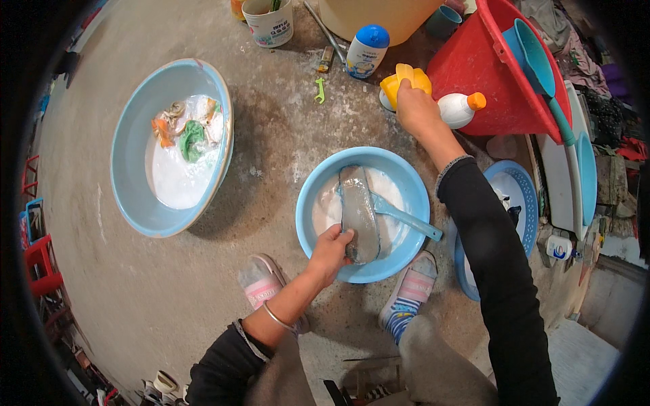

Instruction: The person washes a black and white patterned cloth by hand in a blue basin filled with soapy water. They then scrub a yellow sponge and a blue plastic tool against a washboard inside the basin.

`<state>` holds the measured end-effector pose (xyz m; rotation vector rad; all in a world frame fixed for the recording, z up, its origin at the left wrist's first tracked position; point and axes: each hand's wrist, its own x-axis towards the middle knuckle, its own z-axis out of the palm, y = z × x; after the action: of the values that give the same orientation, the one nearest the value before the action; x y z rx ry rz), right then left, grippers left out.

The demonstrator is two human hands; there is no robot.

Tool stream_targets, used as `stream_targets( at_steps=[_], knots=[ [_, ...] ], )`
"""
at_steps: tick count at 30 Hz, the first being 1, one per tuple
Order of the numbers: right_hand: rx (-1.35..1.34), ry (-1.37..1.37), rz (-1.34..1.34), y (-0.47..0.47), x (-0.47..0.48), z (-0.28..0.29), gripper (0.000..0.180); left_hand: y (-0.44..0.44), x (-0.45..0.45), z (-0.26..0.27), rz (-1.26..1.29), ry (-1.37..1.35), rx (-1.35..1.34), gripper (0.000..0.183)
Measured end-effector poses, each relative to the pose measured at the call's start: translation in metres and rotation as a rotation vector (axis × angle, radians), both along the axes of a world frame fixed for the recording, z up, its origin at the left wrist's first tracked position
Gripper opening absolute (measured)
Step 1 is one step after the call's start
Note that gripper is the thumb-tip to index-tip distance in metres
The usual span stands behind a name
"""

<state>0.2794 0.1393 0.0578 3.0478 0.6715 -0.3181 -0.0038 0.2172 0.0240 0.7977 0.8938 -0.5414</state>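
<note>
My left hand grips the lower end of a wet grey shoe insole, thumb on top. The insole, dark along its edge, is held over a round light-blue plastic basin of cloudy, sudsy water. Behind it a blue plastic brush or scoop handle leans across the basin's right rim. Farther off, my right hand has its fingers on a yellow plastic item, whose exact kind I cannot tell. Right beside that hand is a white bottle with an orange cap, partly hidden by it.
A larger blue basin with cloths in suds is at left. Farther off are a blue-capped bottle, a green wrench-shaped piece and a white tub. A red bucket holding a blue ladle and a blue basket stand right.
</note>
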Motion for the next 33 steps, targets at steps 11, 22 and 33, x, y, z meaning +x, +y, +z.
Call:
stream_targets(
  at_steps=[11, 22, 33],
  knots=[
    [0.178, -0.144, -0.149, -0.009, 0.0, -0.006, 0.022, -0.007, -0.004, -0.015, 0.216, -0.01, -0.042, 0.022],
    [1.003, 0.65, -0.404, -0.065, -0.112, 0.039, 0.016, 0.002, 0.001, 0.0, 0.291, -0.028, -0.23, 0.043],
    [0.399, 0.567, 0.024, -0.085, -0.222, 0.04, 0.037, 0.002, -0.005, -0.006, 0.196, -0.131, -0.167, 0.028]
  ],
)
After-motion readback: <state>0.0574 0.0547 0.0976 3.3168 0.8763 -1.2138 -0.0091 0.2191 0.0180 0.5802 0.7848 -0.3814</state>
